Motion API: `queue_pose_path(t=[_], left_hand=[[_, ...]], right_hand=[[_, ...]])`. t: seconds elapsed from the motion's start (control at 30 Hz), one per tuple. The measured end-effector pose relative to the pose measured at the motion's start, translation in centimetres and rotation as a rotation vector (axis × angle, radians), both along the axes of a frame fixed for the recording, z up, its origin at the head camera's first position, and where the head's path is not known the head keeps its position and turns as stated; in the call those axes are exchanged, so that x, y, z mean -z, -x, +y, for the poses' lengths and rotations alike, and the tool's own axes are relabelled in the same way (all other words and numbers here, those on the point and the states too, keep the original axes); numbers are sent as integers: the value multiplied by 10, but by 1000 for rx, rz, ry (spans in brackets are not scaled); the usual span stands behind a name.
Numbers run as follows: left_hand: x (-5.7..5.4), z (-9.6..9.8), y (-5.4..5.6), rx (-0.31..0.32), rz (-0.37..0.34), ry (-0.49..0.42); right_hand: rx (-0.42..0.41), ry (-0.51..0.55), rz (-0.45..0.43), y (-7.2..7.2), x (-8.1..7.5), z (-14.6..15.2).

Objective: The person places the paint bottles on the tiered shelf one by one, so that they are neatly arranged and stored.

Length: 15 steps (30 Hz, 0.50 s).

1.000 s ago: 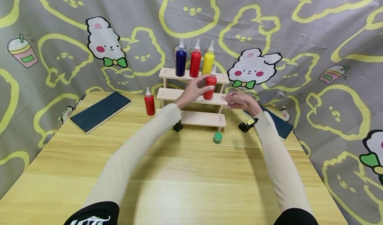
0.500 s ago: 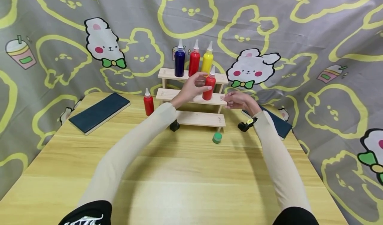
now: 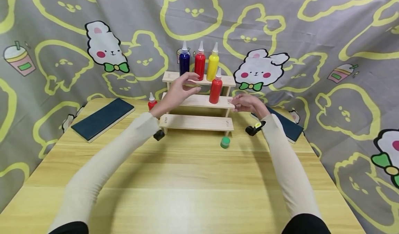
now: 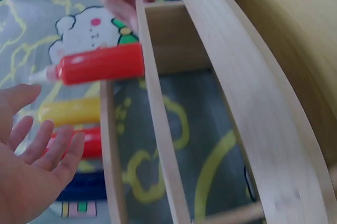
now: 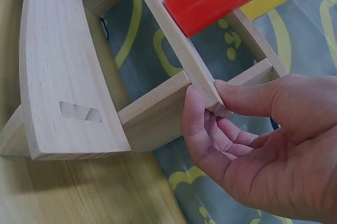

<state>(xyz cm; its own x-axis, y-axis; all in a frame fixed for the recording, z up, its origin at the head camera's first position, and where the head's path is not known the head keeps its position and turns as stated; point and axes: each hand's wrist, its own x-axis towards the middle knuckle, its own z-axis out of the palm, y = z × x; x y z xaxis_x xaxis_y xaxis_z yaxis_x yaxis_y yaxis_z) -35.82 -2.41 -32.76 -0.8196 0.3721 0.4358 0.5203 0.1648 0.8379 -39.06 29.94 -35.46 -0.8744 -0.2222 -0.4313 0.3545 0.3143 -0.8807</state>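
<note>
A three-tier wooden rack [image 3: 196, 122] stands at the back of the table. On its middle shelf, near the right end, a red squeeze bottle [image 3: 215, 91] stands upright. My left hand [image 3: 179, 93] hangs left of that bottle, fingers parted and holding nothing; the left wrist view shows its palm [image 4: 26, 176] apart from the bottle. With thumb and fingers, my right hand [image 5: 263, 134] pinches the right end of the middle shelf [image 5: 202, 77]. Along the top shelf stand a dark blue bottle [image 3: 184, 62], another red bottle [image 3: 200, 65] and a yellow bottle [image 3: 213, 66].
One more red bottle [image 3: 152, 103] stands on the table left of the rack, partly hidden by my left wrist. A small green-lidded jar [image 3: 225, 142] sits before the rack. Dark blue books lie left [image 3: 104, 119] and right [image 3: 288, 126]. A patterned curtain [image 3: 199, 23] hangs behind.
My left hand has let go of the red bottle on the middle shelf and drawn back to the left. The bottle stays standing there. My right hand keeps its place at the shelf end.
</note>
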Motion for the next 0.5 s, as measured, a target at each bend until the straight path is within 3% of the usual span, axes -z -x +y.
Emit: queue_pose_path(t=[0.27,0.5], left_hand=[[0,-53,-3,-83,139,133],[1,-92,-4,-165,146,190]], right_hand=[[14,-31,8,0,-2,0],[7,-18,8,0,-1,-2]])
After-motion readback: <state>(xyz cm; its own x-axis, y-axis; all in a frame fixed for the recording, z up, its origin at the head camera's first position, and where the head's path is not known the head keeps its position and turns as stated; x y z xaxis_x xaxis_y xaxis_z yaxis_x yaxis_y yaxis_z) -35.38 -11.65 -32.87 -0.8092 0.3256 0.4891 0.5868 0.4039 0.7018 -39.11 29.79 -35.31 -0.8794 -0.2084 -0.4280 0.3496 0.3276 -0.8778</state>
